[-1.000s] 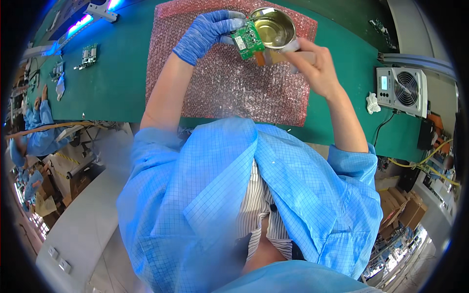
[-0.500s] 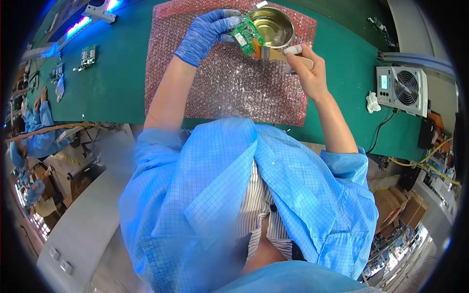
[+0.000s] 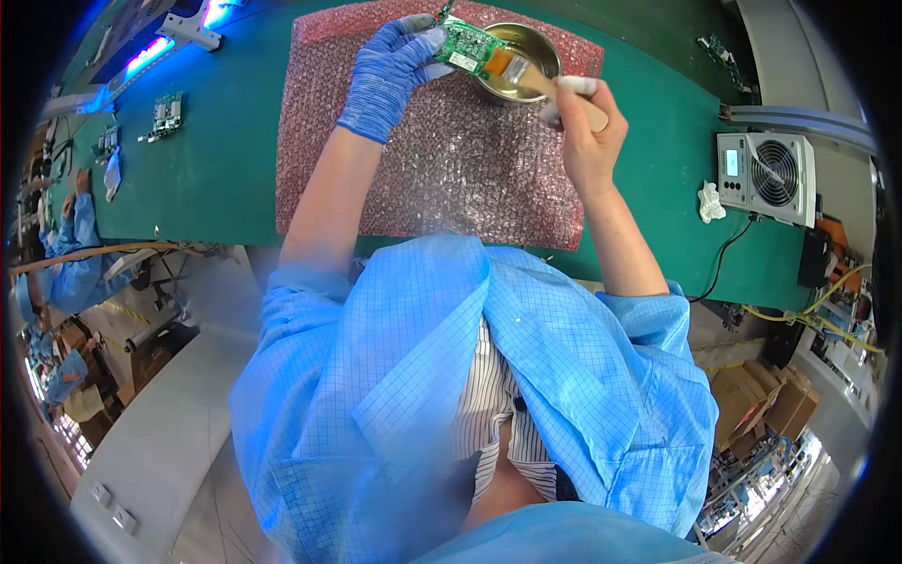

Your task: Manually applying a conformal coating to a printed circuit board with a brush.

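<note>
A sheet of reddish, transparent bubble wrap [image 3: 442,183] covers the green tabletop [image 3: 648,179]. Over its far part, the bare right hand [image 3: 590,132] grips a flat, pale-handled brush [image 3: 536,81], its amber bristles at the right end of a green rectangular circuit board [image 3: 464,47]. The left hand [image 3: 387,83], in a blue knit glove, pinches the board's left end. Partly behind both is a round, shiny metal bowl [image 3: 545,49].

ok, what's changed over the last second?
The left hand has turned the green board and moved it away from the wearer; the right hand has swung the bristle end of the brush the same way. Nothing grabbed or released. The metal bowl and bubble wrap stayed put.
</note>
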A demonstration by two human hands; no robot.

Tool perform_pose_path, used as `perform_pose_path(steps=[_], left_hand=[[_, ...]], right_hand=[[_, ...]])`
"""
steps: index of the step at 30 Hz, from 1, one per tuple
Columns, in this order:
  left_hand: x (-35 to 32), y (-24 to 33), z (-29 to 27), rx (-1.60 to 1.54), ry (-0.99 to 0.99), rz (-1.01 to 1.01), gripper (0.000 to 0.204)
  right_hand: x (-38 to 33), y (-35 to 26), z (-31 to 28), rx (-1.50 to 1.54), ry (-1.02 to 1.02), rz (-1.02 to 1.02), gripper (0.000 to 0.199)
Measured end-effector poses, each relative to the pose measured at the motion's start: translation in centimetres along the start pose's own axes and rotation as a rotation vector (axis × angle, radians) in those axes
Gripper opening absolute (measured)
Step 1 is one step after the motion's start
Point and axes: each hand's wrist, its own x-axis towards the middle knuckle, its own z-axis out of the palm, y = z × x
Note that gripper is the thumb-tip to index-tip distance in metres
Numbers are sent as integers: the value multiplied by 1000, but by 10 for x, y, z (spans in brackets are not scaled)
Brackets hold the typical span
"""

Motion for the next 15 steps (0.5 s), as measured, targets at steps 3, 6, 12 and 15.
perform_pose_path(steps=[3, 6, 12, 15], left_hand=[[0, 1, 6, 5, 10, 18, 28], [4, -4, 3, -3, 32, 16, 28], [22, -11, -7, -15, 60, 8, 27], [47, -7, -12, -113, 45, 24, 26]], right_hand=[[6, 2, 5, -19, 117, -8, 12], [2, 3, 8, -57, 0, 30, 12], [9, -2, 3, -113, -82, 60, 12], [21, -1, -8, -23, -11, 23, 14]])
